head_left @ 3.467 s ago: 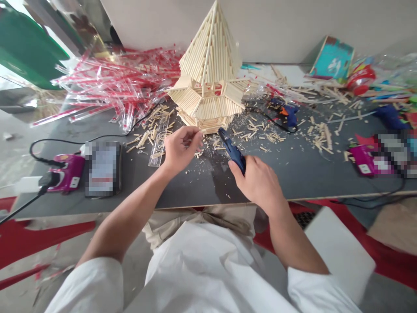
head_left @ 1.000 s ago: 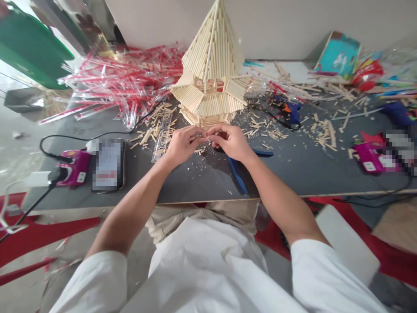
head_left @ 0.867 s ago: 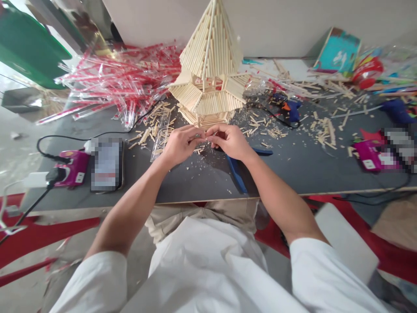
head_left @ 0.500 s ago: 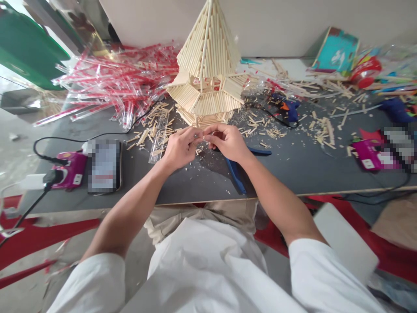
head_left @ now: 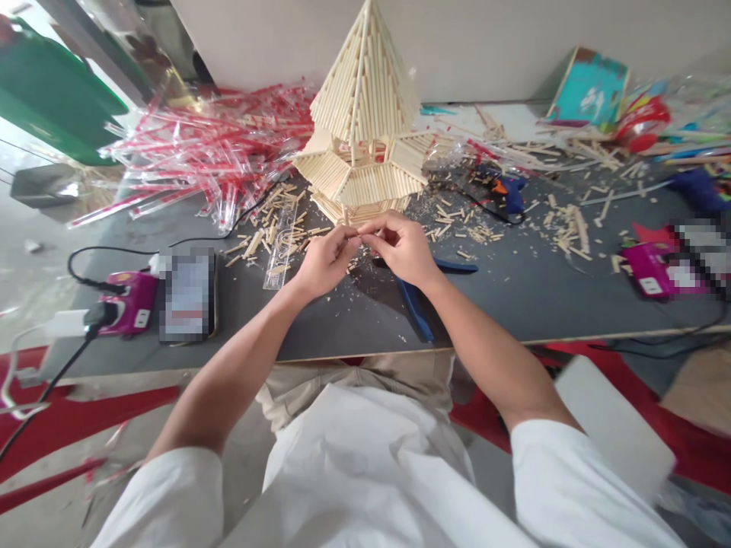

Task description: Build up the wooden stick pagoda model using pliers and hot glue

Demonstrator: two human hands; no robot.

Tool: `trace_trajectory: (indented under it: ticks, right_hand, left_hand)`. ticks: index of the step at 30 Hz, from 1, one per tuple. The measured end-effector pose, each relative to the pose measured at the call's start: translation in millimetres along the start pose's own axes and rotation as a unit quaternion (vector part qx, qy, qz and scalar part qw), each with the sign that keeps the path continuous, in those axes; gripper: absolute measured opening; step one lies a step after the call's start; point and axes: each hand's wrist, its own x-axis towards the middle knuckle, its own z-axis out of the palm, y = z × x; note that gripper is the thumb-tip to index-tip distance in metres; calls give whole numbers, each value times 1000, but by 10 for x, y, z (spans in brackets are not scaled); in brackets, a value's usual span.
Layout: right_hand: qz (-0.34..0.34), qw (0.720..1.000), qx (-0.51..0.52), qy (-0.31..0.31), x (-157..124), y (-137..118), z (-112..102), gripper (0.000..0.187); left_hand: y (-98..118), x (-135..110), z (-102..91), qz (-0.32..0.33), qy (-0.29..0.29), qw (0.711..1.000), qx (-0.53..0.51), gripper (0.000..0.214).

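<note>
My left hand (head_left: 328,262) and my right hand (head_left: 400,247) meet fingertip to fingertip just in front of a pagoda-like model (head_left: 365,99) built from thin wooden sticks. Both are closed in a pinch. What sits between the fingertips is too small and covered to make out. Under my right wrist lies a pair of blue-handled pliers (head_left: 416,310), its head partly hidden by the hand. A clear plastic ruler (head_left: 278,255) rests left of my left hand, among cut stick pieces (head_left: 256,236).
Red-and-clear plastic wrappers (head_left: 211,144) are heaped at the back left. A phone (head_left: 188,297) lies by a purple power socket (head_left: 134,301) with cables. Farther right are a blue glue gun (head_left: 512,194), more stick scraps (head_left: 571,228) and another purple socket (head_left: 648,270).
My left hand has shifted slightly to the right, its fingers closer to the right hand's. My right hand stays nearly in place. The camera view has moved a little.
</note>
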Motion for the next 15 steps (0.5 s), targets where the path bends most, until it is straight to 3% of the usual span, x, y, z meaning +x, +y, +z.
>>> trace_trajectory:
  ticks: [7, 12, 15]
  right_hand:
    - [-6, 999, -29, -24, -12, -82, -22, 26]
    - [-69, 989, -114, -59, -47, -190, -112, 15]
    - [-97, 984, -121, -91, -106, -384, -144, 15]
  left_hand:
    - [-4, 44, -16, -49, -6, 994, -95, 25]
    - [-4, 52, -25, -81, 55, 994, -42, 25]
    - [8, 65, -41, -93, 85, 992, -17, 25]
